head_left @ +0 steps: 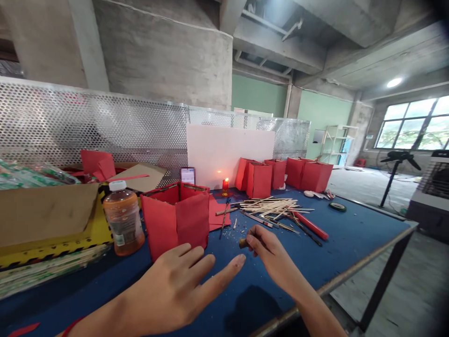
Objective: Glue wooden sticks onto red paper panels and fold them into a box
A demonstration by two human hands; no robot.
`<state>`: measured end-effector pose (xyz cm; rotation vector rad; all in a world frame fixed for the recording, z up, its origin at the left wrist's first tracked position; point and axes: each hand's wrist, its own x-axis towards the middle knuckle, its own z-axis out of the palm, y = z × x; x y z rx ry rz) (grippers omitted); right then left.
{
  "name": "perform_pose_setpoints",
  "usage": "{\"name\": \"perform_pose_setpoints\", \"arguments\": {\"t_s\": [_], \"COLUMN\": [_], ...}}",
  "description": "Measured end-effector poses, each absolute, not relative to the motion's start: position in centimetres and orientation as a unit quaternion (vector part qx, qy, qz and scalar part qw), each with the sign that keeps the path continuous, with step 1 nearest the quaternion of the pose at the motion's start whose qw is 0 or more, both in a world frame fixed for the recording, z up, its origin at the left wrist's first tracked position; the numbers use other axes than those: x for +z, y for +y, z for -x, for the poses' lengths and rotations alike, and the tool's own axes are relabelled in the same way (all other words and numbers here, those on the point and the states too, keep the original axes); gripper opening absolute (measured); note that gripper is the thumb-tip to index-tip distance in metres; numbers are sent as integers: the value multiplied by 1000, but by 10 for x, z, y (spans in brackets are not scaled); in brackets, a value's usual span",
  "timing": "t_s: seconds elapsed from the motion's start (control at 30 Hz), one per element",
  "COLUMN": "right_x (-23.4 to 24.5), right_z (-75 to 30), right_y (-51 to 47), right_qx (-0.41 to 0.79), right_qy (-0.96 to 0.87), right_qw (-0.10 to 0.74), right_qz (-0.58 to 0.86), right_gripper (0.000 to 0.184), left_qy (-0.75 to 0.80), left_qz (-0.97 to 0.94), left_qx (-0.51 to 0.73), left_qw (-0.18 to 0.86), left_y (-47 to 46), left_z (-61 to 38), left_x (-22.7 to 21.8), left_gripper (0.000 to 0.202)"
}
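My left hand (184, 283) is open, its thumb stretched out to the right and its fingers spread in front of a red paper box (192, 216). I cannot tell whether the fingertips touch the box. Between the thumb and fingers of my right hand (261, 242) is a small brown stub (242, 243), its exact kind unclear. Behind that hand lies a pile of thin wooden sticks (271, 206). A lit red candle (225, 187) stands farther back, and flat red paper (216, 213) lies beside the box.
A bottle of orange drink (123, 220) and a cardboard box (49, 210) stand at the left. More red paper boxes (259, 180) are at the back. A red tube (312, 227) and a roll of tape (337, 206) lie on the blue table (365, 229).
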<state>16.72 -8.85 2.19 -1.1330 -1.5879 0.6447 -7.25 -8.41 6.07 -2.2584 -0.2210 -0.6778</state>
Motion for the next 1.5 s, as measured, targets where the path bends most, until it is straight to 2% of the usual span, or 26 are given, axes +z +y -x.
{"name": "perform_pose_setpoints", "arguments": {"t_s": [0.37,0.57,0.83,1.13,1.5], "right_x": [-4,-12,-13,-5,14], "right_z": [-170,-170,-167,-169,-153], "right_y": [-72,-69,-72,-78,-105], "right_qx": [209,267,439,530,619], "right_qy": [-671,-650,-528,-471,-503], "right_qw": [487,496,598,605,557], "right_qz": [518,510,415,362,232], "right_gripper": [22,20,38,43,33], "left_qy": [-86,-98,-98,-105,-103], "left_qz": [887,887,894,894,905], "left_qx": [-263,-254,-232,-247,-237], "left_qw": [370,373,370,360,337], "left_y": [-101,-100,-96,-88,-89], "left_z": [74,72,71,71,63], "left_x": [76,72,69,62,54], "left_gripper": [53,49,49,55,43]}}
